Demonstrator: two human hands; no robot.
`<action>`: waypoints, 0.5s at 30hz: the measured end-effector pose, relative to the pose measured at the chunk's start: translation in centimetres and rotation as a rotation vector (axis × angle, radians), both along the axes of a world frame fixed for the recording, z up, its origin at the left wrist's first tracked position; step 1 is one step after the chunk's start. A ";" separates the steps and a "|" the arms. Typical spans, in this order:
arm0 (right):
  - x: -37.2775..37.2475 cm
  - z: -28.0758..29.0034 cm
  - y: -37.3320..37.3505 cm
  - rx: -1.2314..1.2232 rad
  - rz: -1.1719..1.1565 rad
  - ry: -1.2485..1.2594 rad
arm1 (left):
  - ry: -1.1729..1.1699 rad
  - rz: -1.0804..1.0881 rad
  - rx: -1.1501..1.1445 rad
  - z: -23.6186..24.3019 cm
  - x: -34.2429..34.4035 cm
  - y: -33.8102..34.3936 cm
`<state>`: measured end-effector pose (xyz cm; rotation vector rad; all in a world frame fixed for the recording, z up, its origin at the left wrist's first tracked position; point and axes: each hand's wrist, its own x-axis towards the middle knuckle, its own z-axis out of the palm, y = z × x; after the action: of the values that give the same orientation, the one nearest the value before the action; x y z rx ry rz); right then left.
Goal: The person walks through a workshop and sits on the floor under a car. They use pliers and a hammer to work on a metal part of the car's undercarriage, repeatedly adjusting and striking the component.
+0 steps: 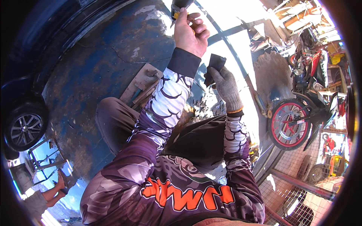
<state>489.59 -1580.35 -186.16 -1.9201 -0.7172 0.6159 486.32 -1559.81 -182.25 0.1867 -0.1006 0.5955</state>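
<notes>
My bare left hand [191, 35] reaches out to the far edge of view. Its thumb and curled fingers close at a dark object with a yellow part [181, 5], which is cut off by the top edge, so its kind is unclear. Nearer and to the right, my right hand [228, 88] wears a grey knitted glove. Its fingers are wrapped round a black, flat-sided piece [217, 61] with a squared end. The glove hides part of that piece, and I cannot make out what it is.
Left of my knee, a metal plate with a block on it [142, 81] lies on the stained blue floor [94, 75]. A motorcycle with a red-rimmed wheel [289, 124] stands at right, near wire mesh [283, 184]. A car wheel [26, 128] is at left; another person's leg [52, 192] shows lower left.
</notes>
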 end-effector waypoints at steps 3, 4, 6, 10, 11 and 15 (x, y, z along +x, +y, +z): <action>0.3 0.5 0.1 -0.028 -0.013 -0.007 | 0.116 0.044 0.079 -0.4 -0.1 -0.7; 0.5 0.6 0.1 -0.045 -0.025 -0.002 | 0.159 0.006 0.154 -0.7 -0.7 -0.5; 0.8 0.9 0.0 -0.019 0.001 -0.016 | 0.198 -0.027 0.146 -1.2 -1.4 -0.6; 1.7 0.9 -0.1 -0.040 0.032 -0.070 | 0.091 -0.141 0.135 -2.5 -2.4 0.2; 2.0 0.8 -0.1 -0.045 0.041 -0.018 | 0.129 -0.113 0.171 -2.8 -2.4 0.4; 3.1 0.5 -0.3 -0.079 0.041 -0.053 | 0.247 -0.044 0.256 -3.3 -1.8 0.2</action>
<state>492.69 -1580.69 -185.61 -2.0048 -0.7774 0.6294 484.51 -1559.61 -185.53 0.5029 0.0585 0.5101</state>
